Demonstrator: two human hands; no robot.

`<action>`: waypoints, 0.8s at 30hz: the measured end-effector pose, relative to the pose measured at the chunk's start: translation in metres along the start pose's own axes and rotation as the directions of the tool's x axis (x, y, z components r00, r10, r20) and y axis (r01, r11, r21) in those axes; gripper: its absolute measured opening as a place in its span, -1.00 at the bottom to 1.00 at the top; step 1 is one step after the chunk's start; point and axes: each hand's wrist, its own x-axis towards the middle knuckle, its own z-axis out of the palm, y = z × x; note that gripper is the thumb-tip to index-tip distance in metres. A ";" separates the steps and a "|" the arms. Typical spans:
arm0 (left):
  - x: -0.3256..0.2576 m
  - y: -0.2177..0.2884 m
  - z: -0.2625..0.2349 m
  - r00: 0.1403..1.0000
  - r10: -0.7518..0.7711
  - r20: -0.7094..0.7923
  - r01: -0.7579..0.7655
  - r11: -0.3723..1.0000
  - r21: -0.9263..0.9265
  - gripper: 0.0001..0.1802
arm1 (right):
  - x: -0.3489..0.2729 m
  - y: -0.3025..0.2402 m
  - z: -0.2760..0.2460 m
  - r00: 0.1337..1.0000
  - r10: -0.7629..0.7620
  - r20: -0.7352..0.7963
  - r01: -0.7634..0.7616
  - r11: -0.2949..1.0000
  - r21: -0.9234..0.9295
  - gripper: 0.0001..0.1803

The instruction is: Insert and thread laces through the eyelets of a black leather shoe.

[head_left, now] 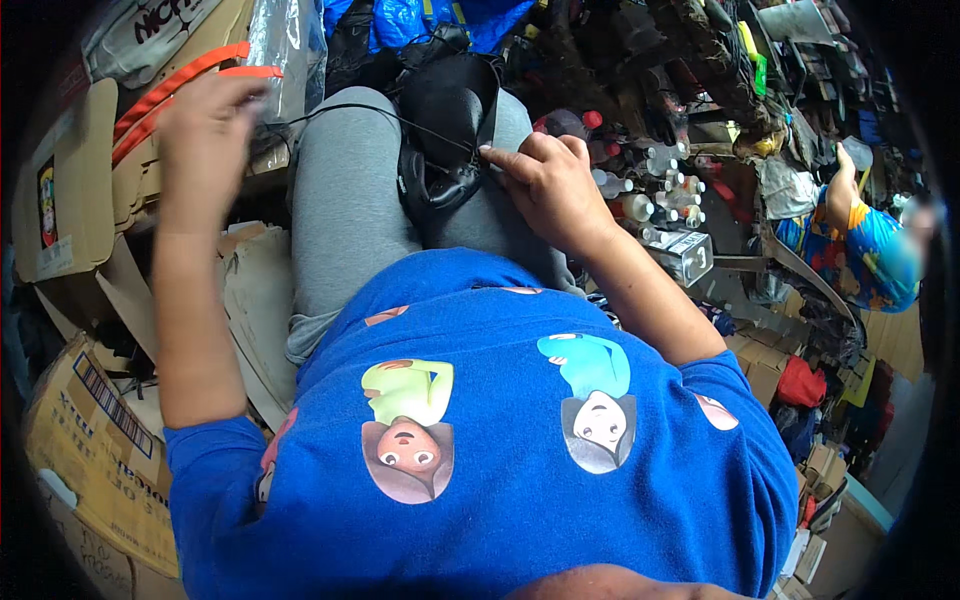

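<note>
A black shoe [445, 120] lies between my thighs, its opening nearest me. My right hand [555, 185] is at the shoe's right side, its index finger pressed to the edge and the other fingers curled; the thumb is hidden. From the shoe a thin black thread [345, 106] runs over my left thigh toward my left hand [205, 135]. That hand is raised at the left, smeared by motion, with its fingers closed around the thread's end; the exact grip is blurred.
Orange-red strips [180, 85] and clear plastic [285, 60] lie beyond my left hand. Cardboard boxes [75, 180] stand at the left. Several small bottles [640, 205] crowd the right, near a clear container [685, 255]. Another person in bright clothing [875, 255] is at far right.
</note>
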 end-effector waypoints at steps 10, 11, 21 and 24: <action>-0.021 0.063 0.093 0.949 0.255 0.187 -0.236 0.965 -0.118 -0.85 | -0.001 0.005 -0.004 0.999 0.004 0.037 -0.006 0.999 0.048 -0.58; -0.020 0.062 0.096 0.948 0.258 0.187 -0.239 0.964 -0.118 -0.85 | 0.000 0.011 -0.004 0.995 0.033 0.090 -0.045 0.990 0.135 -0.58; -0.006 0.054 0.115 0.937 0.212 0.277 -0.048 0.865 -0.499 -0.77 | 0.030 0.048 -0.005 0.956 0.021 0.291 -0.169 0.852 0.495 -0.64; -0.005 0.053 0.117 0.934 0.210 0.290 -0.051 0.880 -0.473 -0.77 | 0.034 0.051 -0.005 0.937 0.016 0.349 -0.224 0.796 0.563 -0.64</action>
